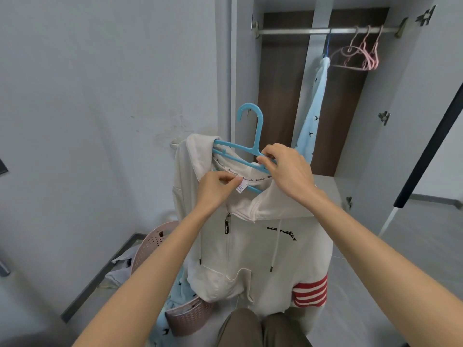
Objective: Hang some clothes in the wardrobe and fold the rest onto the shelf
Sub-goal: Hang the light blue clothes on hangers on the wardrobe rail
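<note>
Right in front of the open wardrobe (283, 96), a white zip hoodie (250, 246) hangs in the air between the person's two hands, its hem dropping down to their knees. A blue hanger (258, 131) is partly fed into the neck: its left arm sits inside the hoodie's shoulder and its hook stands upright above the collar. The left hand (215, 189) pinches the neckline by the sewn-in label. The right hand (288, 171) has its fingers curled round the hanger's other arm.

Up on the wardrobe rail (300, 31), a pale blue patterned garment (313, 108) hangs just beside three bare pink hangers (360, 56). On the floor to the left of the hoodie stands a pink laundry basket (150, 244) with more pale blue cloth (180, 291) spilling over its rim.
</note>
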`<act>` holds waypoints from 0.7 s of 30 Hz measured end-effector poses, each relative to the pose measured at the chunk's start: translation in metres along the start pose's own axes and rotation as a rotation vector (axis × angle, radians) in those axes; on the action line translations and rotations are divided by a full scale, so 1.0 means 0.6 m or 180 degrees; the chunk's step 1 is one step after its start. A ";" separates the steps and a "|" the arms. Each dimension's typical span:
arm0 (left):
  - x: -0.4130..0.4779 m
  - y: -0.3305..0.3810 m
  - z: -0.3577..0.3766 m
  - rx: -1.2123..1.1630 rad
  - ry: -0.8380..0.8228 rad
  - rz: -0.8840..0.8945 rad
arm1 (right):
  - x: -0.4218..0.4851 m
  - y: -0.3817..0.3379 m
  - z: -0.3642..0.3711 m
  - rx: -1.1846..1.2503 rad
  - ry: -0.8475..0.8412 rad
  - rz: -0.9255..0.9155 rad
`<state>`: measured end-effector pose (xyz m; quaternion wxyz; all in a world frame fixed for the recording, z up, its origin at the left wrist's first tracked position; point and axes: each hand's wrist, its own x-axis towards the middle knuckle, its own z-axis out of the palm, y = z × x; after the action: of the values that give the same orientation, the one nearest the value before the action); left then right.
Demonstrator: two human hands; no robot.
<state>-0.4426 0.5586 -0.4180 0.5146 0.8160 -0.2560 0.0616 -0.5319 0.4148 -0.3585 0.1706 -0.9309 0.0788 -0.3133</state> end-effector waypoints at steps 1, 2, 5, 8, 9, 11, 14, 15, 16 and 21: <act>0.001 0.001 -0.002 0.0182 0.0022 0.0100 | -0.001 -0.001 0.000 -0.0006 0.0001 -0.0015; 0.003 0.002 -0.004 0.0338 0.0060 0.0172 | -0.002 -0.001 0.000 -0.0010 0.0004 -0.0037; 0.011 0.010 -0.005 0.0740 0.0153 0.0221 | -0.004 -0.002 -0.002 -0.0025 0.0024 -0.0138; 0.025 0.024 -0.012 0.1061 0.0229 0.0012 | -0.007 -0.006 -0.002 -0.0079 0.0057 -0.0228; 0.029 0.028 -0.013 0.1150 0.0243 -0.0059 | -0.007 -0.006 -0.002 -0.0098 0.0050 -0.0238; 0.033 0.029 -0.013 0.1184 0.0164 -0.0084 | -0.008 -0.007 -0.004 -0.0090 0.0026 -0.0223; 0.035 0.018 -0.008 0.0672 -0.0032 0.0164 | -0.007 -0.005 -0.005 -0.0046 0.0009 -0.0178; 0.032 0.014 -0.008 0.0516 -0.0138 0.0299 | -0.007 -0.004 -0.006 -0.0044 0.0006 -0.0168; 0.029 0.010 -0.008 0.0487 -0.0258 0.0446 | -0.006 -0.003 -0.006 -0.0054 0.0005 -0.0159; 0.016 -0.008 -0.014 0.1655 -0.0717 0.1031 | -0.003 -0.001 -0.010 -0.0104 0.0033 -0.0146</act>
<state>-0.4305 0.5641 -0.4142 0.2409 0.8704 -0.4136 0.1153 -0.5369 0.4141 -0.3545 0.1477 -0.9334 0.0634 -0.3207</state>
